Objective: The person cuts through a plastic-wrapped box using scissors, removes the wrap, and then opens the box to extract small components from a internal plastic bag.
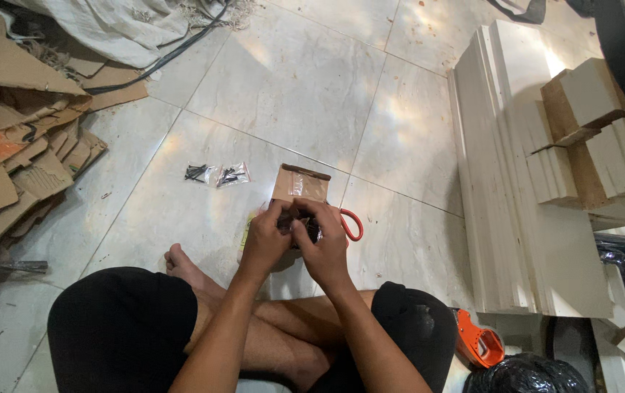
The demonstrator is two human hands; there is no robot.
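Small cardboard box (pixel 299 184), brown with clear tape on its open flap, is sitting at the centre of the frame on the tiled floor (pixel 291 80), and we are working just below it. Our left hand (pixel 265 240) and right hand (pixel 320 244) are meeting over a small dark object (pixel 305 227); both grips are pinching it, fingers curled and touching each other. We cannot tell what the dark object is. A red-handled tool (pixel 352 224) is showing just right of our right hand. Two small clear bags of dark screws (pixel 216 175) are lying left of the box, near it. Torn cardboard (pixel 18 145) is piling at the left edge, and white boards (pixel 516 189) are stacking at the right. An orange tape dispenser (pixel 478 340) is resting at lower right beside our knee.
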